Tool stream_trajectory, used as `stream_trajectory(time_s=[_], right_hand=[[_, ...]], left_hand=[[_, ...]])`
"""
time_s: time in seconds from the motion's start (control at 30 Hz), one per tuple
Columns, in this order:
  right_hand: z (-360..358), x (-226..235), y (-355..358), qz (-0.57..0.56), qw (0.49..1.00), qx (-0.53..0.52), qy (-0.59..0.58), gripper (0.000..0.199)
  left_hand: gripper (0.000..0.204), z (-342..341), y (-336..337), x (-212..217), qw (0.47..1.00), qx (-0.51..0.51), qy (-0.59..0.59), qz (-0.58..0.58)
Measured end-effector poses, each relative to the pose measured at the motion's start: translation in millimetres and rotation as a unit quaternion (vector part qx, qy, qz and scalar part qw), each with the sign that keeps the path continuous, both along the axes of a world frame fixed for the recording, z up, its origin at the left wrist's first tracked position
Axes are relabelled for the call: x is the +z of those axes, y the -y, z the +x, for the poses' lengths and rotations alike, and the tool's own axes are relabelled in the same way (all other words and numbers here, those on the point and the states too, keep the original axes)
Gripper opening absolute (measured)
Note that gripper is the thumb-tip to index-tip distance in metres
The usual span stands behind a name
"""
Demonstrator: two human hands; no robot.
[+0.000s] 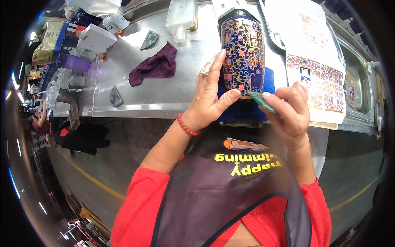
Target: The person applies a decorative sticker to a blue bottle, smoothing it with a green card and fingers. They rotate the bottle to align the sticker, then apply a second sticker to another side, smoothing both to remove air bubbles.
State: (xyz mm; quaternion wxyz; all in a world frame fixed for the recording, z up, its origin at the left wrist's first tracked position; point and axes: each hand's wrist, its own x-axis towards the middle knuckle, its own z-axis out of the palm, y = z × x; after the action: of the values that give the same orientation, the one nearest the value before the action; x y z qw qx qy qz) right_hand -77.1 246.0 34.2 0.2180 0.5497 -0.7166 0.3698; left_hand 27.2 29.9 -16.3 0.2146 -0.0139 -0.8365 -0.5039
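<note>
A dark blue bottle (242,55) with a dense, colourful floral pattern lies in front of me on a blue cloth (268,80), its neck end pointing away. My left hand (210,92) steadies it from the left, fingers stretched along its side and thumb across its near end. Something small and white (205,69) shows by the left fingers; its kind is unclear. Between the thumb and fingers of my right hand (290,111) is a flat green scraper (262,102), its tip at the bottle's lower right edge.
Left on the metal worktop (123,74) are a crumpled purple cloth (156,66) and two dark green scraper-like pieces (149,40). A clear glass bottle (181,20) lies farther back. Patterned printed sheets (317,82) lie to the right, before a metal sink (356,82). Assorted bottles (74,61) crowd the far left.
</note>
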Motion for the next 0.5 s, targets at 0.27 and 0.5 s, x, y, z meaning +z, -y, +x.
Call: stream_trajectory(time_s=[0.27,0.5], right_hand=[[11,16,0,0.082,0.994,0.059,-0.041,0.024],[-2,3,-21,-0.004,0.993,0.019,0.115,0.032]], left_hand=[[0.091,3,4,6,0.997,-0.041,0.027,0.061],[0.099,10,-6,7,0.955,0.081,-0.030,-0.285]])
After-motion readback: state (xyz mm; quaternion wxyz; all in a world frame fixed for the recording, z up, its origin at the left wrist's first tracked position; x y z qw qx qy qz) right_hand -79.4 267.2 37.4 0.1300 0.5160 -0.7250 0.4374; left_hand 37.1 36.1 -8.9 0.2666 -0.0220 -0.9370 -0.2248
